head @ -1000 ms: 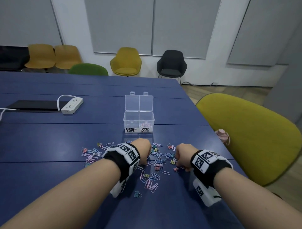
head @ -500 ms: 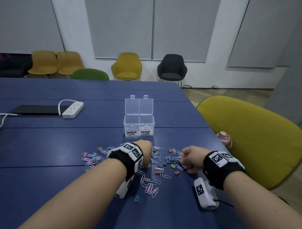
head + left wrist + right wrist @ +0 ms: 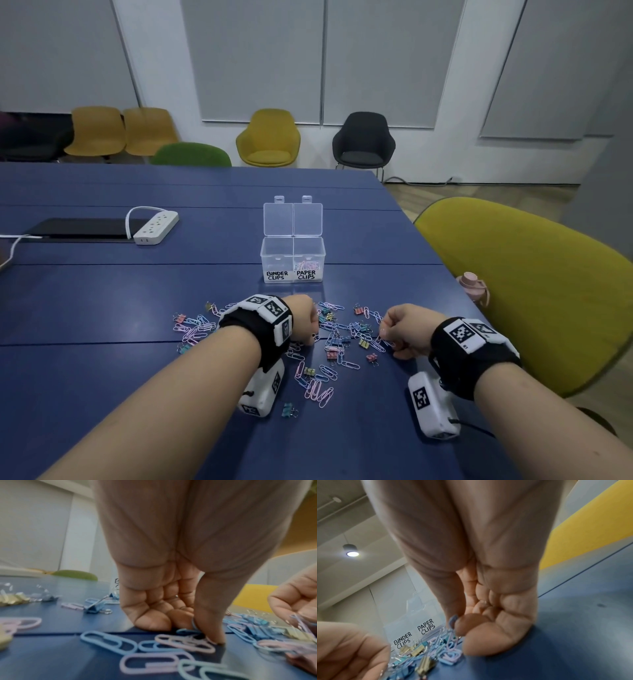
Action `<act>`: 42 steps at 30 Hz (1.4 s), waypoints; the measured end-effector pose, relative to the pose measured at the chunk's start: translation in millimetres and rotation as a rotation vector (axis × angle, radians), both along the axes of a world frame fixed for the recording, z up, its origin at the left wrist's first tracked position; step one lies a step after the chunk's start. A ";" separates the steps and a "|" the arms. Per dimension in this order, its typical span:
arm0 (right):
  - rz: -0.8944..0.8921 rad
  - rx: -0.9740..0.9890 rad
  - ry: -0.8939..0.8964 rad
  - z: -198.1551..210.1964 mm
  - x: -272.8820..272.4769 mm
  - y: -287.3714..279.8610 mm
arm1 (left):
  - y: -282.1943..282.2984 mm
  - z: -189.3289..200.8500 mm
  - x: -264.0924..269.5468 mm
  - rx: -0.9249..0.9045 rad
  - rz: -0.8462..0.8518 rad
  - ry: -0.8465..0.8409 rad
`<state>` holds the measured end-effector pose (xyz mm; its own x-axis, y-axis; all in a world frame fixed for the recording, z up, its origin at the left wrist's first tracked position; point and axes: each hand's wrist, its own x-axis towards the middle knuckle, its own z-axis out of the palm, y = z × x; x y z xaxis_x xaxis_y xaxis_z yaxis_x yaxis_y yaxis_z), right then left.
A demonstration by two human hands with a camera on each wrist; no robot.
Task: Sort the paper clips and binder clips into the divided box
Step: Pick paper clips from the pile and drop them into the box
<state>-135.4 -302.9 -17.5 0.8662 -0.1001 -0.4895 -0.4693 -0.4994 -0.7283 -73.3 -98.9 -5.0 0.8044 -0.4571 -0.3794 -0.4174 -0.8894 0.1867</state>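
Observation:
Pastel paper clips and small binder clips (image 3: 329,339) lie scattered on the blue table. Behind them stands the clear divided box (image 3: 293,274), lids up, labelled BINDER CLIPS on the left and PAPER CLIPS on the right; pink paper clips lie in the right half. My left hand (image 3: 306,323) is down on the pile, its thumb and fingers pinching a blue paper clip (image 3: 193,625). My right hand (image 3: 394,334) is just above the pile's right side and pinches a blue paper clip (image 3: 453,620), with more paper clips (image 3: 452,641) dangling from it.
A white power strip (image 3: 156,228) and a dark flat device (image 3: 78,228) lie far left on the table. A yellow-green chair (image 3: 524,291) stands close at the right edge, with a pink bottle (image 3: 474,287) beside it. More chairs line the far wall.
My right hand has shifted a little to the right and lifted slightly, now with paper clips in its pinch. My left hand has stayed on the pile.

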 end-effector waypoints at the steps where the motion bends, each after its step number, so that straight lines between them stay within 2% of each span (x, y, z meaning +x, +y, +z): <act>1: 0.004 0.001 -0.004 -0.5 0.1 -0.5 | 2.4 0.0 1.5 -0.036 0.013 0.026; 5: 0.038 0.024 -0.023 -2.3 -1.2 -0.6 | 10.0 0.1 5.2 -0.129 0.042 0.090; 10: 0.069 -0.064 -0.072 -6.8 -3.4 6.3 | 13.1 1.6 2.9 -0.225 0.082 0.149; 13: 0.014 0.010 -0.088 -9.0 -5.8 5.7 | 18.7 3.4 2.2 -0.322 0.136 0.132; 14: -0.013 0.061 -0.092 -9.1 -6.5 4.3 | 22.4 4.3 3.3 -0.399 0.179 0.131; 16: -0.075 0.194 -0.094 -8.6 -7.0 -0.6 | 32.3 6.9 4.3 -0.698 0.332 0.204; 20: -0.228 0.577 -0.086 -1.8 -11.0 -12.4 | 55.8 17.1 -0.6 -1.484 0.731 0.691; 22: -0.264 0.778 -0.095 2.8 -14.5 -14.0 | 68.1 20.7 -3.0 -1.681 0.861 0.903; 25: -0.354 1.062 -0.154 4.9 -16.2 -8.0 | 76.6 21.9 -5.6 -1.806 0.921 0.998; 27: -0.422 1.212 -0.196 3.1 -14.2 -1.9 | 76.2 22.2 -9.6 -1.776 0.909 0.977; 29: -0.436 1.278 -0.201 3.3 -10.0 1.9 | 72.9 21.2 -10.9 -1.655 0.882 0.931; 31: -0.435 1.259 -0.160 7.2 -6.8 4.6 | 67.5 17.9 -11.4 -1.490 0.857 0.869; 32: -0.437 1.180 -0.138 9.1 -4.6 5.0 | 64.5 15.5 -11.3 -1.399 0.841 0.831; 33: -0.440 1.014 -0.135 11.2 -2.9 3.8 | 61.8 13.8 -12.0 -1.310 0.808 0.776; 35: -0.368 0.554 -0.179 12.7 0.1 -1.8 | 58.3 12.0 -14.9 -1.048 0.646 0.577; 38: -0.053 -0.076 -0.163 16.6 1.4 -1.9 | 55.4 13.4 -19.9 -0.425 0.265 0.159; 39: 0.065 -0.268 -0.124 17.8 1.4 -0.5 | 53.4 14.9 -21.2 -0.287 0.181 0.077; 40: 0.161 -0.422 -0.088 19.7 1.1 2.6 | 50.9 14.7 -21.4 -0.184 0.127 0.029; 42: 0.273 -0.572 -0.049 21.4 1.6 10.0 | 44.6 11.5 -19.9 -0.052 0.054 -0.034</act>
